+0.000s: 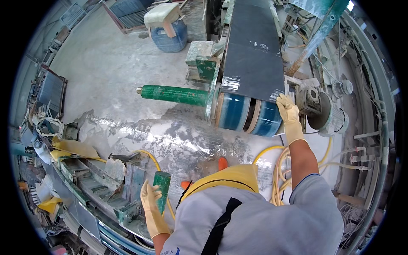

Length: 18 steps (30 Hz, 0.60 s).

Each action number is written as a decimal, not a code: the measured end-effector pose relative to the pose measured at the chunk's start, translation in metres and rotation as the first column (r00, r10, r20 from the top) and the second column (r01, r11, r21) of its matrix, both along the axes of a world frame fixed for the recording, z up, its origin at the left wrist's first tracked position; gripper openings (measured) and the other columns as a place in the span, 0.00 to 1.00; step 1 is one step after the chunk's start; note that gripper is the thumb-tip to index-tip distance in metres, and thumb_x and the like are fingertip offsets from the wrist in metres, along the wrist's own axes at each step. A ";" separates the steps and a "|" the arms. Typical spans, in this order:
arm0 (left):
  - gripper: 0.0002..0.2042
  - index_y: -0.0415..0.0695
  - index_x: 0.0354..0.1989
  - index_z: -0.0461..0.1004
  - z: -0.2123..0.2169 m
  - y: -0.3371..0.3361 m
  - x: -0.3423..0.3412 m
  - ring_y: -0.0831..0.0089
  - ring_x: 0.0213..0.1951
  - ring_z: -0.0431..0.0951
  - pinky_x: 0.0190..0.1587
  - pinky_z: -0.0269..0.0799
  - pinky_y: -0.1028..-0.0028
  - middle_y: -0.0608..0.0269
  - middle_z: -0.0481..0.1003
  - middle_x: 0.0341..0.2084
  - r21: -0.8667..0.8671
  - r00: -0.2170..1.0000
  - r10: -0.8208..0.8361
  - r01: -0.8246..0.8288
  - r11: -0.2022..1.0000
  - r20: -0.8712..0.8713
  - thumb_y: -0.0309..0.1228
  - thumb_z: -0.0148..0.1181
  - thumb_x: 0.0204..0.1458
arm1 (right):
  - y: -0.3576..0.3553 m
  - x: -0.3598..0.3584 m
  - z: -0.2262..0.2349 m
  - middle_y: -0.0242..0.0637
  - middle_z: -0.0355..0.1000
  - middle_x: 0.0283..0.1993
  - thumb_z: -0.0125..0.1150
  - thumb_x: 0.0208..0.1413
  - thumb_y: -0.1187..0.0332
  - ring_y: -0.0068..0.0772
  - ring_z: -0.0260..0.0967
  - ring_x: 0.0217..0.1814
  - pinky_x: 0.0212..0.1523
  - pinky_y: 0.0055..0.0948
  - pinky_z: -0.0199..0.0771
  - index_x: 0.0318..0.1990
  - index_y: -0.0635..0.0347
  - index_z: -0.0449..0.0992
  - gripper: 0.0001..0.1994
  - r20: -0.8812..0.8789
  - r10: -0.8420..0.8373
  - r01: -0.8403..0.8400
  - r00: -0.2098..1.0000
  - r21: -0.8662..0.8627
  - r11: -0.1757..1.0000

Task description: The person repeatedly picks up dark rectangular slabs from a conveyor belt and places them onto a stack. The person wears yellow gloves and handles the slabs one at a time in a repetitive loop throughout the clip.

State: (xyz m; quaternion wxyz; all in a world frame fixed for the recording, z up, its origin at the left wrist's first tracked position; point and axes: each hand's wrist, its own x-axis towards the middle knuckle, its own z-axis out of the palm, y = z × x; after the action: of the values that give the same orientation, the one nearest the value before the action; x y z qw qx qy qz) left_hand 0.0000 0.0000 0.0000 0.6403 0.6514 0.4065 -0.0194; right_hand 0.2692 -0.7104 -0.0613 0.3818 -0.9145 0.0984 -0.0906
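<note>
Two gloved hands work a wet stone-cutting bay, seen from above the person's head. Right hand (288,109), in a pale yellow rubber glove, reaches far and right to the near end of a dark slab (253,51), fingers curled over its corner where it meets a blue roller (248,117). Left hand (151,199), gloved the same, is closed around a green handle (162,187) standing upright at the near left, beside a grimy green metal frame (106,187). The slab lies lengthwise on the machine, running away from the person toward the far edge, its near end resting over the roller. A green bar (174,94) sticks out leftward from the roller's end. Yellow hoses (280,170) loop on the wet floor (127,76) by the right arm. A blue drum (169,34) with a white stool on top stands far back, left of the slab. A grey motor (327,112) sits just right of the roller.
</note>
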 end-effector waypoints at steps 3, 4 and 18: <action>0.25 0.44 0.71 0.65 -0.022 0.006 -0.006 0.77 0.24 0.79 0.25 0.78 0.81 0.57 0.82 0.35 -0.021 0.997 0.010 -0.009 1.000 0.080 0.40 0.56 0.69 | -0.029 -0.005 -0.014 0.50 0.76 0.59 0.58 0.63 0.74 0.47 0.72 0.64 0.69 0.38 0.68 0.62 0.58 0.76 0.20 0.168 -0.352 0.128 0.921 0.722 0.680; 0.26 0.43 0.72 0.63 0.014 0.050 -0.017 0.77 0.24 0.79 0.25 0.78 0.81 0.57 0.81 0.36 0.042 0.997 -0.008 0.005 0.999 0.074 0.40 0.55 0.69 | -0.015 -0.032 -0.065 0.51 0.77 0.57 0.58 0.63 0.73 0.46 0.74 0.61 0.66 0.36 0.70 0.61 0.61 0.76 0.18 0.176 -0.404 0.125 0.898 0.777 0.617; 0.25 0.45 0.72 0.64 0.068 0.221 -0.173 0.76 0.40 0.77 0.46 0.75 0.76 0.55 0.77 0.51 0.317 0.866 0.366 -0.473 0.822 0.342 0.43 0.51 0.71 | 0.349 -0.146 -0.084 0.41 0.82 0.50 0.65 0.60 0.58 0.45 0.79 0.54 0.57 0.38 0.77 0.48 0.46 0.86 0.12 -0.092 0.112 -0.121 0.989 -0.091 0.989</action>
State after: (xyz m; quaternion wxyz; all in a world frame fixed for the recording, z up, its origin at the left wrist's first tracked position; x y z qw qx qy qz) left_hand -0.1729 0.2212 0.0684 0.5341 0.6556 0.4467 0.2921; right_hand 0.1235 -0.3610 -0.1456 0.3373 -0.9391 0.0566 -0.0332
